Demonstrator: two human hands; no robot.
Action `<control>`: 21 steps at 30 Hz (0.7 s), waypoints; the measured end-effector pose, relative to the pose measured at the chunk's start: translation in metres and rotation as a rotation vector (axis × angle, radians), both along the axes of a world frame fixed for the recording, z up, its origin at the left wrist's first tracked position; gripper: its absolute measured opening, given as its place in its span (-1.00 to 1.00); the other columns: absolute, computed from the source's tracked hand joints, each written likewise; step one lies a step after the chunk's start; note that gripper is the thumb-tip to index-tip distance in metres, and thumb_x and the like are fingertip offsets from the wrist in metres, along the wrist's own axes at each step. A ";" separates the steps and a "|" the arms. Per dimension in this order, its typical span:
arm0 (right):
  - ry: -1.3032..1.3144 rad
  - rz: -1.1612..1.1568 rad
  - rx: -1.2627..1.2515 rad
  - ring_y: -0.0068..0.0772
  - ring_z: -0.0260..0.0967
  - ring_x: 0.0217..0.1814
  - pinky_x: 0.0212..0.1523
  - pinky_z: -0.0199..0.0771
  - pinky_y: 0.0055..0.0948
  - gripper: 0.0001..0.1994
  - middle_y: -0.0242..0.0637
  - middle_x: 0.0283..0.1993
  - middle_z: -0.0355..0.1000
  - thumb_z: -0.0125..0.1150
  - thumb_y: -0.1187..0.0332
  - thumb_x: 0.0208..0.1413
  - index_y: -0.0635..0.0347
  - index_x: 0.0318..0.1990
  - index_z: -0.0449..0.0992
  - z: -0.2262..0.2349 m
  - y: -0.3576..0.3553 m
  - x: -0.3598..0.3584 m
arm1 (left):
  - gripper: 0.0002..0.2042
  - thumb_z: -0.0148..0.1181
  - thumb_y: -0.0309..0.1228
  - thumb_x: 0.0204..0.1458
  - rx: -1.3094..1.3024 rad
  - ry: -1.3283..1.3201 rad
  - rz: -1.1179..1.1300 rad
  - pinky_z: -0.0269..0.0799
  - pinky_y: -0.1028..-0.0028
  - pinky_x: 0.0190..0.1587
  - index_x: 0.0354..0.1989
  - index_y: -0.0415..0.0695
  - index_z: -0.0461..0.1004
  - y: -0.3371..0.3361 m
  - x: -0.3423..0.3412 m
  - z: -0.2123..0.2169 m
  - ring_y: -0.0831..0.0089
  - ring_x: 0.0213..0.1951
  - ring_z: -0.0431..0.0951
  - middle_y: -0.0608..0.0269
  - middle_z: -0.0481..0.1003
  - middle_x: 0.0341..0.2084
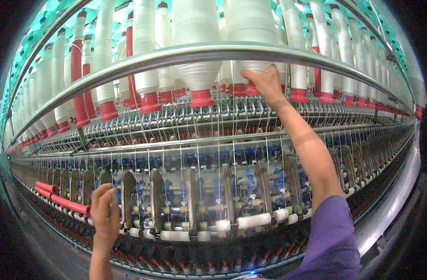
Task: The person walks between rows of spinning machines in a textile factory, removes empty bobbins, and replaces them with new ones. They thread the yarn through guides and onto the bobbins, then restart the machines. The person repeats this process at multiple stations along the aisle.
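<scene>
My right hand (265, 85) is raised to a hanging roving bobbin (248, 32), wound with white roving on a red tube. It grips the bobbin's tapered lower end, just below the metal rail; the thumb shows in front and the other fingers are partly hidden. My left hand (105, 210) is held up at the lower left, in front of the machine, its fingers loosely bent and apart with nothing in them. Close beside it, bare red tubes (69, 204) lie along the machine. Another full roving bobbin (197, 37) hangs left of my right hand.
A curved metal rail (176, 57) crosses in front of the hanging bobbins. Below it, a spinning frame carries drafting arms (191, 198), white rollers (254, 220) and taut strands. Slim bare red tubes (76, 79) hang among the bobbins on the left.
</scene>
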State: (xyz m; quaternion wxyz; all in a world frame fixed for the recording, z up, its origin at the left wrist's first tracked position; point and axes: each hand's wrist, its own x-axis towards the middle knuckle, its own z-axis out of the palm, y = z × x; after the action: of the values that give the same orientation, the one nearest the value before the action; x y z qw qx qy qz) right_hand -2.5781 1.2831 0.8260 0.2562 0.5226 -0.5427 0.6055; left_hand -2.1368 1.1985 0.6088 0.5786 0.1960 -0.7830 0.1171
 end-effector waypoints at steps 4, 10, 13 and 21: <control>-0.118 0.334 -0.188 -0.34 0.44 -0.28 -0.26 0.45 -0.38 -0.55 -0.15 -0.30 0.49 0.39 0.28 -0.22 0.39 -0.19 0.43 -0.029 -0.018 -0.028 | -0.72 0.14 -0.64 -0.09 -0.181 -0.234 -0.200 0.44 0.29 -0.13 -0.14 -0.24 0.40 0.032 -0.095 0.037 0.07 -0.15 0.49 -0.04 0.42 -0.15; -0.076 0.443 -0.042 -0.37 0.43 -0.37 -0.26 0.43 -0.35 -0.54 -0.20 -0.37 0.50 0.35 0.21 -0.17 0.36 -0.15 0.44 -0.043 -0.007 -0.031 | -0.74 0.16 -0.61 -0.12 -0.442 -0.226 -0.332 0.46 0.26 -0.21 -0.19 -0.20 0.43 0.035 -0.221 0.127 0.09 -0.20 0.49 0.03 0.43 -0.21; -0.091 -0.247 0.006 0.08 0.46 -0.32 -0.23 0.44 -0.12 -0.50 0.13 -0.35 0.47 0.29 0.09 -0.15 0.37 -0.19 0.41 -0.042 -0.005 -0.020 | -0.76 0.16 -0.58 -0.09 -0.501 -0.079 -0.381 0.45 0.29 -0.22 -0.19 -0.19 0.42 0.032 -0.272 0.184 0.11 -0.22 0.50 0.02 0.45 -0.25; -0.147 -0.061 -0.018 0.11 0.42 -0.19 -0.14 0.38 -0.08 -0.46 0.08 -0.28 0.45 0.30 0.05 -0.20 0.36 -0.20 0.40 -0.054 -0.017 -0.032 | -0.69 0.29 -0.25 -0.07 -0.607 0.221 -0.221 0.43 0.41 -0.27 -0.23 -0.21 0.53 0.035 -0.354 0.286 0.35 -0.38 0.55 0.10 0.55 -0.46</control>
State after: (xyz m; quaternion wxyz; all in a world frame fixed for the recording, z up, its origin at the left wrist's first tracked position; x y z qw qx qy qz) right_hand -2.6102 1.2658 0.7722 0.2389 0.4576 -0.5704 0.6389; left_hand -2.4905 1.2330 0.8952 0.7011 -0.0600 -0.6614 0.2596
